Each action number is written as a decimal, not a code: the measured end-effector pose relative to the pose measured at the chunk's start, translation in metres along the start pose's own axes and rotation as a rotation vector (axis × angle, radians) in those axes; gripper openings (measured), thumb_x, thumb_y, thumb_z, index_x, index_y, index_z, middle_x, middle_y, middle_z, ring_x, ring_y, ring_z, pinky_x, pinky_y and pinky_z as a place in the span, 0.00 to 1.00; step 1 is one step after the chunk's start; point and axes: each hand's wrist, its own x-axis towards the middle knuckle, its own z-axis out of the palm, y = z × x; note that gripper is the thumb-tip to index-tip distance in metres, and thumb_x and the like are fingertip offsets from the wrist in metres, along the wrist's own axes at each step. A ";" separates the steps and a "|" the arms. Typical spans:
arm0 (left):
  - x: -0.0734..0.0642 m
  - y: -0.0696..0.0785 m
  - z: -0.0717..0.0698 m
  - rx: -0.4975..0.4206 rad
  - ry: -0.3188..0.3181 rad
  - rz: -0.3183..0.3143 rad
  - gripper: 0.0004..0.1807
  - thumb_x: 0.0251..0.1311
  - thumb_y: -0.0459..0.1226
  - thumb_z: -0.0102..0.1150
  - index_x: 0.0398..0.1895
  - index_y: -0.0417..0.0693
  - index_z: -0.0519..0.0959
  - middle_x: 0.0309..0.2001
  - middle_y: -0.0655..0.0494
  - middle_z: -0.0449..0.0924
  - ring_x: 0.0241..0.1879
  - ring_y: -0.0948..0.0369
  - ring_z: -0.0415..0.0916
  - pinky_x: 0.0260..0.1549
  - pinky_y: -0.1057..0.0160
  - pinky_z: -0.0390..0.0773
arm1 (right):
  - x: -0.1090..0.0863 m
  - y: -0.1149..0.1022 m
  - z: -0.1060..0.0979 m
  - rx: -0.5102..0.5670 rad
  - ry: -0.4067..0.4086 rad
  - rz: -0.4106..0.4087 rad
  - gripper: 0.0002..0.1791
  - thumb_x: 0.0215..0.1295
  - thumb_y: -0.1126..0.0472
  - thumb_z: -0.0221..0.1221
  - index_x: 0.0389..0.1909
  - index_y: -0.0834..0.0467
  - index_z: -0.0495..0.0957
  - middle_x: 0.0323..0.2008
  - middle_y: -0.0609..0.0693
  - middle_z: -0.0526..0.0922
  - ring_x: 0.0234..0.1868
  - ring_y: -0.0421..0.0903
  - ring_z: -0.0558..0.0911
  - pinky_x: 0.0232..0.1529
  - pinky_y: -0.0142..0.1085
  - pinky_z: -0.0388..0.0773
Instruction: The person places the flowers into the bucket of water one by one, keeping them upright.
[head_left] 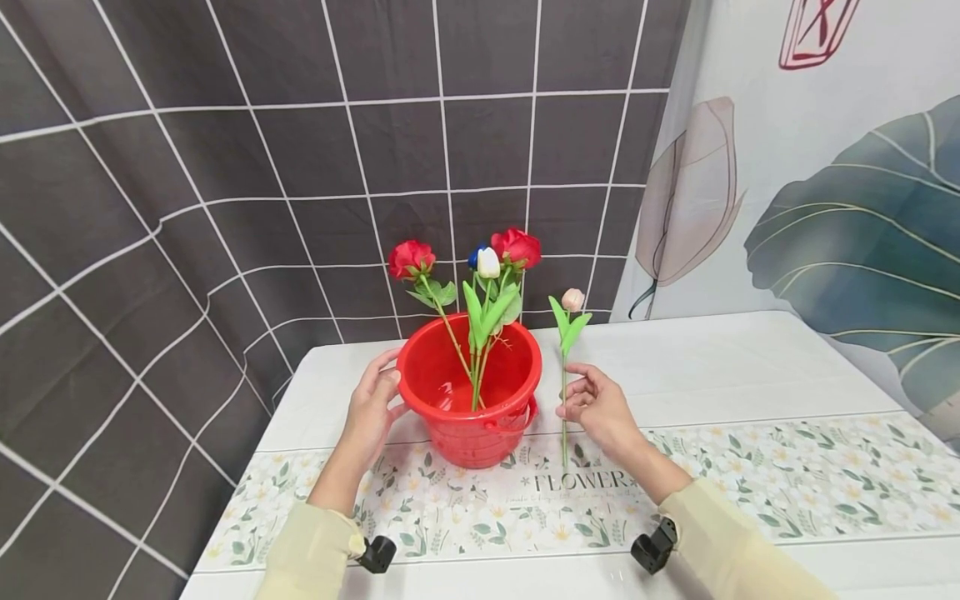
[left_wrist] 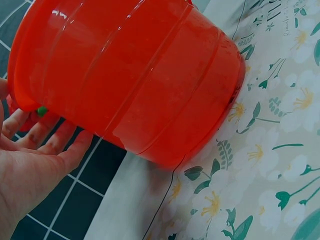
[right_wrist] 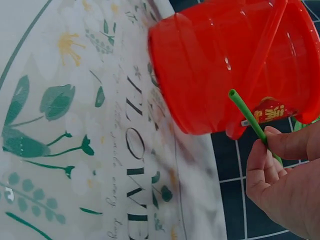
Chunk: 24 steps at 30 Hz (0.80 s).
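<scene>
In the head view, a red plastic bucket point(head_left: 472, 433) stands upright on the table, holding two red roses point(head_left: 516, 247), a white tulip point(head_left: 488, 263) and a blue flower point(head_left: 474, 257) partly hidden behind it. My left hand point(head_left: 371, 408) touches the bucket's left side near the rim, its fingers point(left_wrist: 75, 147) spread against the outer wall. Right of the bucket, my right hand point(head_left: 600, 408) pinches the green stem of a pale pink tulip point(head_left: 573, 300) between thumb and fingers. The tulip is upright, bloom on top. In the right wrist view, the cut end of its stem point(right_wrist: 245, 110) shows before the bucket.
A white tablecloth point(head_left: 675, 358) with a printed floral band and the word FLOWER covers the table. Behind stands a dark wall covering point(head_left: 390, 150) with white grid lines. To its right hangs a pale cloth point(head_left: 705, 275) with large leaves.
</scene>
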 end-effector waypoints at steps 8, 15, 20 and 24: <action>0.001 -0.001 0.000 -0.011 -0.002 0.006 0.23 0.70 0.38 0.40 0.68 0.57 0.62 0.61 0.48 0.70 0.61 0.52 0.69 0.47 0.62 0.80 | -0.001 -0.010 -0.005 -0.015 0.019 -0.053 0.37 0.53 0.79 0.61 0.66 0.62 0.63 0.40 0.58 0.75 0.34 0.40 0.78 0.36 0.27 0.78; 0.001 -0.001 0.000 -0.015 -0.002 0.007 0.23 0.70 0.38 0.41 0.68 0.57 0.62 0.61 0.48 0.70 0.61 0.52 0.69 0.47 0.62 0.80 | -0.001 -0.017 -0.007 -0.004 0.025 -0.112 0.37 0.54 0.78 0.61 0.67 0.62 0.62 0.41 0.59 0.74 0.35 0.39 0.78 0.38 0.26 0.79; 0.001 0.000 0.000 -0.025 -0.007 0.008 0.23 0.70 0.38 0.40 0.68 0.56 0.63 0.61 0.47 0.70 0.61 0.52 0.69 0.47 0.62 0.79 | 0.000 -0.019 -0.007 0.024 0.028 -0.146 0.37 0.54 0.79 0.61 0.66 0.63 0.62 0.41 0.60 0.74 0.34 0.37 0.78 0.39 0.27 0.80; 0.000 0.000 0.001 -0.027 -0.010 0.008 0.23 0.70 0.38 0.40 0.67 0.56 0.63 0.61 0.47 0.70 0.61 0.51 0.69 0.47 0.61 0.79 | 0.001 -0.021 -0.007 0.027 0.041 -0.177 0.37 0.53 0.79 0.62 0.65 0.62 0.63 0.40 0.58 0.74 0.34 0.36 0.78 0.38 0.26 0.79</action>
